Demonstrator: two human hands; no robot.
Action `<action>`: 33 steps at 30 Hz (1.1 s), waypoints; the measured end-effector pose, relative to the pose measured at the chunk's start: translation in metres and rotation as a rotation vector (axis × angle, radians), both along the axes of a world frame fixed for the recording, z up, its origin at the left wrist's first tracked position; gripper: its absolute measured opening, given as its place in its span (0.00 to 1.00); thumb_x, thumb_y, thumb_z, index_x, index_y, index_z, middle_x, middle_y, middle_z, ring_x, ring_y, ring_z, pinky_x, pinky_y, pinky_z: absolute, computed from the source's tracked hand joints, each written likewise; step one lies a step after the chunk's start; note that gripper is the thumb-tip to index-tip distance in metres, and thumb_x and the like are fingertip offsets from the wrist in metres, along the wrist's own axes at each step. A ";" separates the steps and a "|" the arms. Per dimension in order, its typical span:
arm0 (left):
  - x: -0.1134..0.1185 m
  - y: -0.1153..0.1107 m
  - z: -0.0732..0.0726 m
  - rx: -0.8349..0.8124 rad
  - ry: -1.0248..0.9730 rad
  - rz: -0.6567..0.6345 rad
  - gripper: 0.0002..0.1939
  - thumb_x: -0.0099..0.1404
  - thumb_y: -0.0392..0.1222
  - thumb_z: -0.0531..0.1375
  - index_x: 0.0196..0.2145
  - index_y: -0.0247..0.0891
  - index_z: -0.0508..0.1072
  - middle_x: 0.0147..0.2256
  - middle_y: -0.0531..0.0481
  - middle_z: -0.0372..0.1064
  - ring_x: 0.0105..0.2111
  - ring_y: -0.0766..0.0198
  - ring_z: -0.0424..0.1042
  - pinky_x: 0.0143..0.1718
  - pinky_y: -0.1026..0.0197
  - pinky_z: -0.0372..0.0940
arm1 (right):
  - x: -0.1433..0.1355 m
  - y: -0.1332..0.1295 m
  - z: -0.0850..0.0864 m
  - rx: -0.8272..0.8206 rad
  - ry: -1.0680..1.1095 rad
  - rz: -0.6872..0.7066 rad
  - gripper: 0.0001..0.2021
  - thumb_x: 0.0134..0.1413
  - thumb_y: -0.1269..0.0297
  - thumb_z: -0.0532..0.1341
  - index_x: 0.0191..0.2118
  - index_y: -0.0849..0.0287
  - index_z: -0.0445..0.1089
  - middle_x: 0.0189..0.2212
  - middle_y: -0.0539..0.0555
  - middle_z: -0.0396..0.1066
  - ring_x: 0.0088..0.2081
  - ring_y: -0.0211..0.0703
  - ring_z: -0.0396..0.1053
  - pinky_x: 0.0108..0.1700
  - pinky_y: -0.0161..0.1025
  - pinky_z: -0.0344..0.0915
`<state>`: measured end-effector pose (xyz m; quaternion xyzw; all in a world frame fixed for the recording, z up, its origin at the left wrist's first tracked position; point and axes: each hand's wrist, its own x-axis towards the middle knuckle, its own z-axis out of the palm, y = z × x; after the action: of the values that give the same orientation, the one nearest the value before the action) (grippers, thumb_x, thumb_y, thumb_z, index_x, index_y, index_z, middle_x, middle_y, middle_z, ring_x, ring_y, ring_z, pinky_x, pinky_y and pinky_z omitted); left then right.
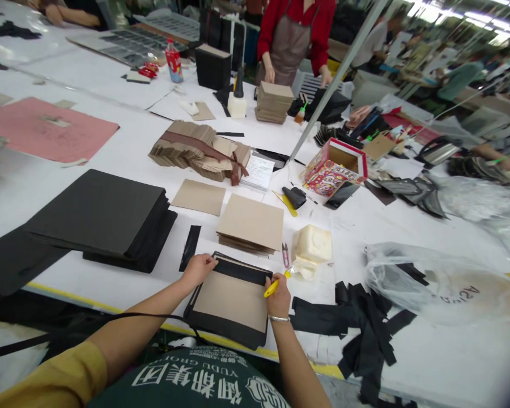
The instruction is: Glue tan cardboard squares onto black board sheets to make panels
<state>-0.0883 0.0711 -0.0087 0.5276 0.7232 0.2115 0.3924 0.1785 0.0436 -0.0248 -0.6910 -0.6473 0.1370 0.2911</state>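
Note:
Before me lies a beige board (233, 297) with black strips along its upper and lower edges, on a black stack. My left hand (199, 270) pinches the upper black strip (240, 269) at its left end. At the right end of that strip, my right hand (279, 293) has its fingers closed round a yellow-handled brush (276, 284) and touches the corner. Just beyond sits a stack of beige boards (250, 222), with a single board (198, 196) to its left. A short black strip (190, 247) lies left of my left hand.
Left stands a tall stack of black sheets (102, 209). Right are pink-handled snips (285, 255), a whitish container (312, 243), loose black strips (361, 323) and a plastic bag (442, 283). A metal pole (335, 85) rises beyond; a person in red (295, 39) stands across.

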 end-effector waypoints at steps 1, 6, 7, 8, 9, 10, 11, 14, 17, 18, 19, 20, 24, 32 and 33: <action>0.001 0.000 0.001 0.010 0.023 -0.002 0.14 0.53 0.50 0.55 0.18 0.37 0.67 0.18 0.54 0.64 0.22 0.66 0.62 0.24 0.65 0.51 | 0.000 0.001 -0.001 -0.006 -0.003 -0.001 0.13 0.54 0.54 0.51 0.38 0.60 0.60 0.26 0.50 0.64 0.26 0.39 0.65 0.30 0.35 0.60; 0.006 -0.002 0.002 0.038 0.098 0.010 0.14 0.56 0.49 0.53 0.19 0.37 0.67 0.19 0.53 0.65 0.22 0.67 0.63 0.25 0.65 0.51 | -0.002 0.002 -0.004 -0.018 -0.010 -0.017 0.13 0.54 0.56 0.52 0.39 0.60 0.60 0.26 0.50 0.64 0.27 0.38 0.65 0.30 0.34 0.61; 0.007 -0.002 0.001 0.042 0.108 0.016 0.15 0.56 0.49 0.53 0.20 0.37 0.67 0.19 0.53 0.65 0.22 0.67 0.63 0.25 0.65 0.51 | -0.002 0.002 -0.004 -0.016 -0.009 -0.017 0.13 0.54 0.56 0.52 0.39 0.60 0.60 0.26 0.50 0.64 0.27 0.38 0.65 0.30 0.34 0.61; 0.008 -0.002 0.001 0.046 0.117 0.022 0.15 0.57 0.49 0.52 0.20 0.37 0.67 0.19 0.53 0.65 0.22 0.67 0.63 0.25 0.65 0.51 | -0.002 0.003 -0.004 -0.013 -0.009 -0.016 0.13 0.54 0.56 0.52 0.39 0.60 0.60 0.26 0.50 0.64 0.27 0.39 0.65 0.30 0.34 0.61; 0.008 -0.001 0.000 0.049 0.125 0.026 0.15 0.57 0.49 0.52 0.20 0.37 0.67 0.19 0.53 0.65 0.22 0.67 0.63 0.25 0.66 0.51 | -0.002 0.003 -0.005 -0.010 -0.008 -0.014 0.13 0.54 0.56 0.52 0.39 0.60 0.60 0.26 0.50 0.64 0.27 0.39 0.65 0.31 0.34 0.61; 0.009 -0.001 0.000 0.050 0.130 0.030 0.15 0.57 0.49 0.52 0.20 0.38 0.67 0.19 0.53 0.65 0.22 0.67 0.63 0.25 0.66 0.51 | -0.002 0.003 -0.005 -0.009 -0.008 -0.012 0.12 0.54 0.56 0.52 0.39 0.60 0.60 0.26 0.50 0.64 0.27 0.39 0.65 0.31 0.34 0.61; 0.009 -0.001 0.000 0.049 0.134 0.031 0.15 0.57 0.49 0.52 0.20 0.38 0.66 0.19 0.53 0.65 0.22 0.67 0.63 0.25 0.66 0.52 | -0.002 0.003 -0.005 -0.010 -0.008 -0.011 0.12 0.54 0.57 0.52 0.39 0.60 0.60 0.26 0.50 0.64 0.27 0.39 0.65 0.31 0.34 0.61; 0.009 0.001 0.000 0.040 0.142 0.028 0.14 0.56 0.49 0.53 0.19 0.38 0.66 0.19 0.53 0.66 0.22 0.67 0.64 0.25 0.66 0.52 | -0.002 0.004 -0.006 -0.015 -0.011 -0.007 0.12 0.53 0.57 0.52 0.38 0.60 0.60 0.26 0.50 0.64 0.27 0.39 0.65 0.31 0.34 0.61; 0.009 0.001 0.002 0.030 0.139 0.015 0.14 0.55 0.49 0.53 0.19 0.38 0.67 0.20 0.53 0.67 0.23 0.66 0.65 0.25 0.66 0.52 | -0.002 0.003 -0.006 -0.015 -0.008 -0.009 0.10 0.53 0.59 0.52 0.38 0.60 0.60 0.27 0.51 0.64 0.28 0.39 0.65 0.32 0.35 0.62; 0.009 0.001 0.002 0.025 0.141 0.008 0.14 0.55 0.49 0.53 0.20 0.38 0.67 0.20 0.53 0.67 0.23 0.65 0.65 0.25 0.66 0.52 | -0.002 0.003 -0.005 -0.019 -0.006 -0.009 0.10 0.53 0.60 0.52 0.38 0.60 0.60 0.27 0.50 0.64 0.28 0.39 0.65 0.32 0.35 0.62; 0.010 0.000 0.003 0.017 0.147 0.003 0.14 0.55 0.50 0.53 0.20 0.38 0.67 0.20 0.53 0.67 0.23 0.65 0.65 0.25 0.66 0.52 | -0.002 0.002 -0.005 -0.024 -0.005 -0.009 0.10 0.53 0.61 0.52 0.38 0.60 0.59 0.27 0.50 0.64 0.28 0.39 0.65 0.32 0.34 0.62; 0.010 0.000 0.004 0.006 0.158 0.000 0.14 0.55 0.50 0.53 0.20 0.38 0.67 0.20 0.53 0.67 0.23 0.65 0.65 0.25 0.65 0.52 | -0.002 0.002 -0.005 -0.029 -0.005 -0.009 0.09 0.53 0.61 0.52 0.38 0.60 0.59 0.26 0.50 0.64 0.28 0.38 0.65 0.32 0.34 0.62; 0.011 0.000 0.003 -0.022 0.198 -0.013 0.15 0.55 0.52 0.52 0.21 0.39 0.66 0.19 0.53 0.66 0.22 0.64 0.65 0.24 0.65 0.51 | -0.002 0.002 -0.005 -0.028 -0.019 -0.014 0.08 0.53 0.63 0.52 0.38 0.59 0.59 0.27 0.50 0.65 0.28 0.38 0.65 0.33 0.34 0.62; 0.012 0.000 0.004 -0.042 0.192 -0.017 0.15 0.55 0.52 0.51 0.21 0.39 0.66 0.21 0.52 0.67 0.23 0.64 0.66 0.24 0.65 0.52 | -0.002 0.001 -0.006 -0.024 -0.038 -0.025 0.08 0.53 0.64 0.52 0.39 0.60 0.60 0.28 0.51 0.65 0.29 0.38 0.65 0.33 0.34 0.61; 0.012 0.000 0.003 -0.042 0.194 -0.017 0.15 0.55 0.52 0.51 0.21 0.39 0.66 0.20 0.52 0.66 0.23 0.64 0.65 0.24 0.65 0.52 | -0.002 0.001 -0.006 -0.025 -0.042 -0.024 0.08 0.53 0.64 0.52 0.39 0.60 0.60 0.28 0.51 0.65 0.29 0.38 0.65 0.33 0.34 0.61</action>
<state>-0.0763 0.0715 -0.0052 0.5434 0.7574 0.1407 0.3334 0.1765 0.0450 -0.0310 -0.7052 -0.6431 0.1268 0.2703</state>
